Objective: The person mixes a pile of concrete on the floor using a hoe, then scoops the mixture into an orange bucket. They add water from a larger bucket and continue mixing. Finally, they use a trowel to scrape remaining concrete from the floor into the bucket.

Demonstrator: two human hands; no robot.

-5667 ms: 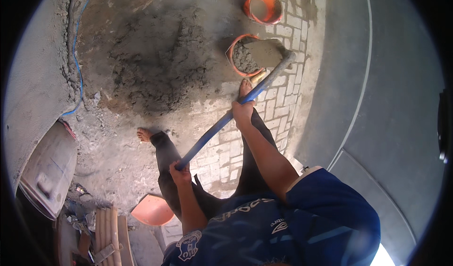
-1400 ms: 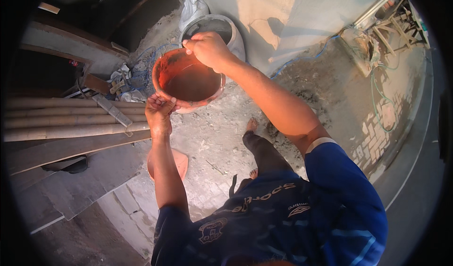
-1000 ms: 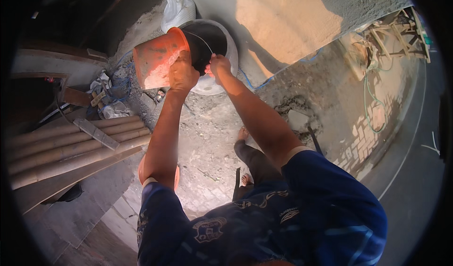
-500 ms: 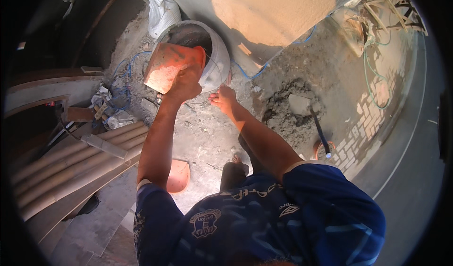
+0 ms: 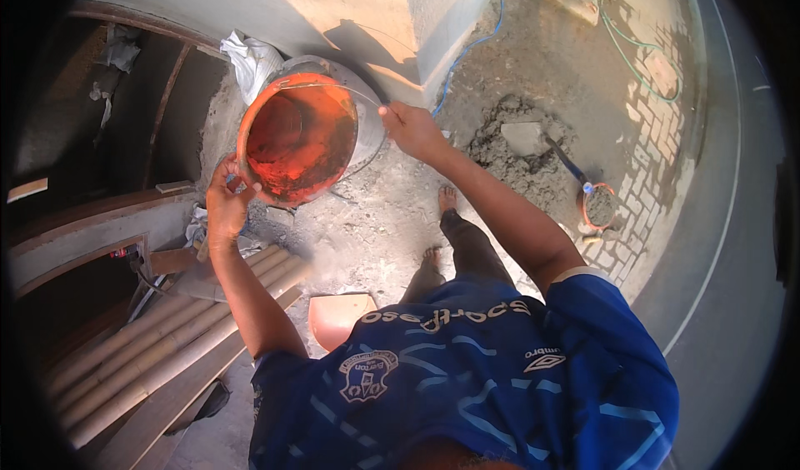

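An orange bucket (image 5: 304,141), stained with grey mortar inside, tilts with its mouth toward me. Its thin wire handle (image 5: 333,89) runs across the top to my right hand (image 5: 410,130), whose fingers are closed on it. At the lower left rim, my left hand (image 5: 225,202) grips the edge, thumb and fingers bent around it. Behind the bucket stands a round grey concrete-like tub (image 5: 367,124), mostly hidden. I cannot tell whether the bucket rests on it.
A white sack (image 5: 252,66) leans by the wall. To the right lies a wet mortar heap (image 5: 500,157) with a hoe (image 5: 525,138), beside a smaller orange bucket (image 5: 598,222). Bamboo poles (image 5: 179,337) lie at left; a pinkish piece (image 5: 333,316) is near my feet.
The bucket has turned from tipped over the tub to mouth toward me. My left hand has shifted left to its rim; my right hand has risen with the handle.
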